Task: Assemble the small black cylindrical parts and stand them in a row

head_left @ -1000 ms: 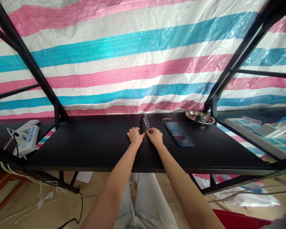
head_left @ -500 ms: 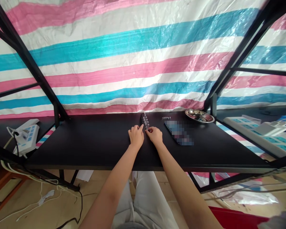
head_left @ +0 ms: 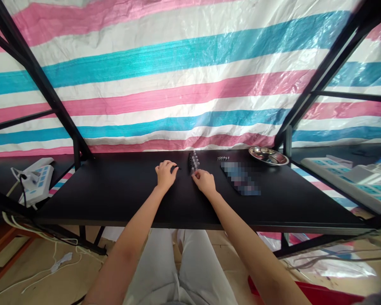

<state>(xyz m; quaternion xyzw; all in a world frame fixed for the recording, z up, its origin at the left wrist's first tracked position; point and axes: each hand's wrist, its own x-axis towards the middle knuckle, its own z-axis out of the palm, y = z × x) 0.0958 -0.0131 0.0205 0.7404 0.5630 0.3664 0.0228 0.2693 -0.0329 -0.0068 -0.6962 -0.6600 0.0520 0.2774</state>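
Near the middle of the black table, a row of small clear upright pieces (head_left: 195, 161) stands beside a row of small black pieces (head_left: 189, 161). My right hand (head_left: 205, 182) is closed in a pinch at the near end of the clear row, its fingertips on a small clear piece (head_left: 193, 170). To the left of the rows, my left hand (head_left: 165, 176) hovers at the tabletop with thumb and fingers closed on a small black piece (head_left: 175, 167). The exact kind of these pieces is too small to tell.
Several small shiny metal pieces (head_left: 223, 158) lie right of the rows. A blurred phone-like flat object (head_left: 239, 178) lies in front of them, with a round metal dish (head_left: 268, 156) at the back right. Power strips (head_left: 41, 182) and black frame posts (head_left: 292, 144) flank the table (head_left: 114, 199).
My left hand has moved left, away from the rows, and now shows a small black piece in its fingers. The right hand stays at the near end of the clear row.
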